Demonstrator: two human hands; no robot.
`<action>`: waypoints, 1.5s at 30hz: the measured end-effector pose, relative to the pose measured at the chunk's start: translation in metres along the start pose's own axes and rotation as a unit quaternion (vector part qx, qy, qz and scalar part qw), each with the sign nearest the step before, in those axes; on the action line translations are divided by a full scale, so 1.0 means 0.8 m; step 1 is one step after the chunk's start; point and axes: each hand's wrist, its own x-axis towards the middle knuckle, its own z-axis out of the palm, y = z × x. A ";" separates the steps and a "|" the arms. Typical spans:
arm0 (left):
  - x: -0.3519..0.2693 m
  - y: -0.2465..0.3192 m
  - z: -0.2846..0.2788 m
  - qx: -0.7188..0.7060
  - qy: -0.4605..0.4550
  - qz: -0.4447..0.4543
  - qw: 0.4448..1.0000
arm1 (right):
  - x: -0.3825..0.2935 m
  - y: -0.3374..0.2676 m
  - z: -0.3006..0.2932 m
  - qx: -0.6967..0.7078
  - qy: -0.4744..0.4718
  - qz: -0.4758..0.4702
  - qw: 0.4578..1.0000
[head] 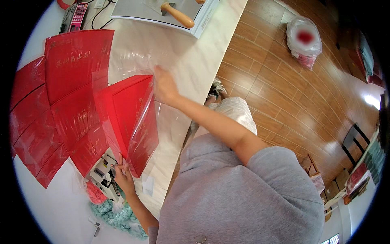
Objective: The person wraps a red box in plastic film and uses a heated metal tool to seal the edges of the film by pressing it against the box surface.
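A red box (125, 113) with gold lettering stands tilted over the pale marble-patterned table, loosely wrapped in a clear plastic bag (141, 109). My left hand (123, 175) pinches the wrapped box at its lower end. At the box's upper corner is my right hand (164, 84), blurred, its fingers curled beside the clear film; whether they grip the film cannot be told. To the left, several flat red boxes (76, 65) in clear film lie side by side in rows, close to the held box.
A machine with a wooden handle (178, 15) stands at the table's far end, near a pink-keyed device (78, 15) and black cables. Below the red boxes are a white machine (105, 177) and green packets (117, 215). A filled plastic bag (304, 39) rests on the wood-look floor.
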 end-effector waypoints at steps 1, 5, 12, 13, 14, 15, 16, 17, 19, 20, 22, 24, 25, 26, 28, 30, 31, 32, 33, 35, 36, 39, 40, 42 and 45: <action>0.001 -0.002 0.000 -0.005 0.003 0.011 1.000 | -0.018 -0.015 0.015 0.007 -0.016 -0.003 1.000; 0.006 -0.006 -0.002 -0.010 -0.014 -0.009 1.000 | -0.099 -0.126 0.069 0.115 -0.028 0.046 0.992; -0.003 -0.021 0.002 0.075 0.017 0.033 0.996 | -0.129 -0.177 -0.004 0.180 -0.078 -0.377 0.905; 0.002 -0.006 0.000 -0.002 -0.013 -0.023 1.000 | -0.117 -0.161 0.004 0.171 -0.028 -0.258 0.950; 0.002 -0.008 0.001 -0.009 -0.002 -0.006 1.000 | -0.108 -0.147 0.015 0.160 0.022 -0.134 0.978; 0.003 -0.010 0.003 -0.015 0.006 0.011 1.000 | -0.104 -0.138 0.026 0.152 0.009 -0.127 0.980; 0.003 -0.011 0.004 -0.022 0.013 0.029 0.999 | -0.099 -0.134 0.034 0.144 -0.003 -0.119 0.982; 0.005 -0.011 0.003 -0.018 0.010 0.024 1.000 | -0.098 -0.129 0.041 0.135 -0.015 -0.112 0.984; -0.002 -0.018 0.004 -0.015 0.003 0.006 1.000 | -0.130 -0.156 0.021 0.183 -0.151 -0.231 0.944; -0.004 -0.031 0.002 0.032 -0.016 0.013 0.999 | -0.141 -0.168 0.011 0.250 -0.252 -0.283 0.891; -0.008 -0.046 -0.008 0.126 -0.053 0.023 0.990 | -0.146 -0.167 0.016 0.239 -0.232 -0.441 0.833; -0.003 -0.022 -0.005 0.040 -0.042 0.000 0.998 | -0.142 -0.156 0.020 0.209 -0.140 -0.425 0.870; 0.001 -0.007 -0.005 -0.004 -0.035 -0.012 0.999 | -0.129 -0.147 0.020 0.183 -0.056 -0.325 0.926; -0.001 -0.008 -0.004 -0.003 -0.033 -0.013 0.999 | -0.116 -0.138 0.023 0.152 -0.007 -0.249 0.956; 0.002 -0.008 -0.004 0.001 -0.032 -0.007 0.999 | -0.094 -0.112 0.036 0.124 0.068 -0.130 0.981; 0.004 -0.006 -0.001 -0.004 0.002 0.028 1.000 | -0.081 -0.090 0.045 0.156 0.053 -0.059 0.985; 0.003 -0.004 0.000 -0.005 0.019 0.042 0.999 | -0.077 -0.083 0.037 0.186 0.014 -0.029 0.982; 0.002 -0.003 0.000 -0.005 0.016 0.025 1.000 | -0.075 -0.077 0.029 0.215 -0.026 0.001 0.976; 0.003 -0.001 -0.001 -0.005 0.010 0.012 1.000 | -0.073 -0.073 0.024 0.159 -0.034 -0.062 0.985; 0.003 -0.002 -0.004 -0.006 -0.009 -0.006 1.000 | -0.069 -0.069 0.018 0.042 -0.048 -0.185 0.981; 0.002 -0.004 -0.005 -0.008 -0.022 -0.010 1.000 | -0.063 -0.067 0.016 0.004 -0.059 -0.221 0.973; 0.004 -0.001 -0.003 -0.008 -0.010 0.002 1.000 | -0.032 -0.056 0.013 -0.005 -0.067 -0.203 0.977; 0.005 0.000 -0.002 -0.007 0.003 0.009 1.000 | -0.017 -0.050 0.012 0.064 -0.052 -0.112 0.990; 0.006 -0.005 -0.001 0.002 0.007 0.034 0.999 | 0.013 -0.037 0.007 0.092 -0.029 -0.007 0.995; 0.003 -0.009 0.001 -0.009 0.011 0.030 0.999 | 0.027 -0.025 -0.008 0.013 0.003 -0.051 0.999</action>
